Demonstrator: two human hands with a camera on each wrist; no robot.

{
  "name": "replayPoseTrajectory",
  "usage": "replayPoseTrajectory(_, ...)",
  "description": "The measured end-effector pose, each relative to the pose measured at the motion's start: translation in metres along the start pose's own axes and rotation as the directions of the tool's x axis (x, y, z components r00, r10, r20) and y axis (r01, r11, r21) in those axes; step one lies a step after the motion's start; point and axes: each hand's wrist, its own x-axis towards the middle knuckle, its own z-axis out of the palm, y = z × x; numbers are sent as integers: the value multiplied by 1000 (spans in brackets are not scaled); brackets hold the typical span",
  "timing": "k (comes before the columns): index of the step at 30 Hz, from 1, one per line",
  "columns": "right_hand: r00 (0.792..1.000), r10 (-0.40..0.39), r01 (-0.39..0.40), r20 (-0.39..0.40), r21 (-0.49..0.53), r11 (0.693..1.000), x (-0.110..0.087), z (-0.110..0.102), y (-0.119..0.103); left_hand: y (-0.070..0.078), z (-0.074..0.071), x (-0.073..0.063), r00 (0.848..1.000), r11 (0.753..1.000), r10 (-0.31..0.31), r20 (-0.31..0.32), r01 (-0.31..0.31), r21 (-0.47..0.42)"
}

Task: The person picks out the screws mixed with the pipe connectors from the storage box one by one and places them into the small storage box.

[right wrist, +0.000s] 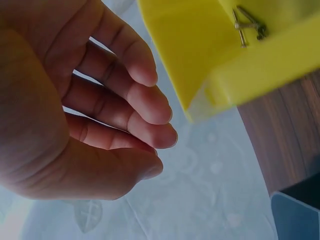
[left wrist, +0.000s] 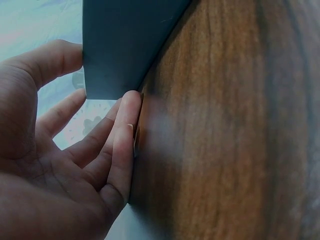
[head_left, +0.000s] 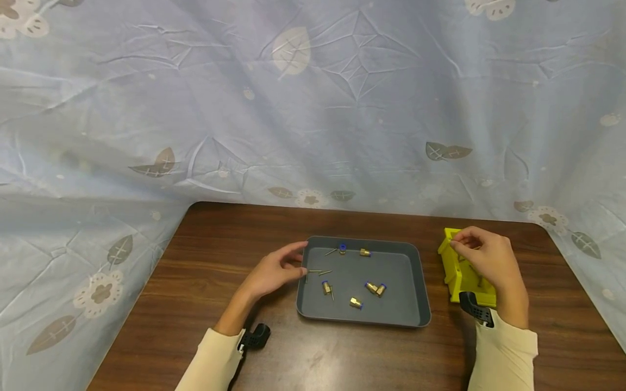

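Observation:
My left hand (head_left: 274, 274) is at the left side of a grey tray (head_left: 396, 271), thumb and index fingertips at its rim and the other fingers low by the table in the left wrist view. Lying in the tray are several brass push-in fittings (head_left: 356, 303) with blue ends, plus several thin screws (head_left: 325, 272), most of them toward the left. Over a yellow bin (head_left: 452, 266) hovers my right hand (head_left: 489, 260), its fingers loosely bent with nothing between them. A few screws (right wrist: 248, 25) lie inside the bin in the right wrist view.
The brown wooden table (head_left: 220, 239) carries the tray near its middle and the bin to the right. A patterned light-blue cloth (head_left: 313, 125) hangs behind and beside it. A black wrist camera (head_left: 256, 336) sits on the left wrist, another (head_left: 474, 308) on the right.

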Motion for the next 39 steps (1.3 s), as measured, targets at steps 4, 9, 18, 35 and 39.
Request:
replayPoseTrajectory(4, 999, -44, 43, 14, 19, 999, 3, 4, -7, 0, 0, 0, 1000, 1000, 11, -2, -11, 7)
replayPoseTrajectory(9, 995, -90, 89, 31, 49, 995, 6, 11, -15, 0, 0, -1, 1000, 1000, 1, -5, -1, 14)
replayPoseTrajectory(18, 988, -83, 77, 128, 51, 996, 12, 22, -30, 0, 1, 0, 1000, 1000, -4, -3, 4, 11)
replayPoseTrajectory(35, 966, -141, 126, 215, 78, 989, 18, 42, -52, 1, 2, -1, 1000, 1000, -12, -9, 13, 12)
replayPoseTrajectory(39, 959, -159, 140, 236, 95, 986, 18, 46, -57, 1, 1, 0, 1000, 1000, -9, -9, 9, 11)
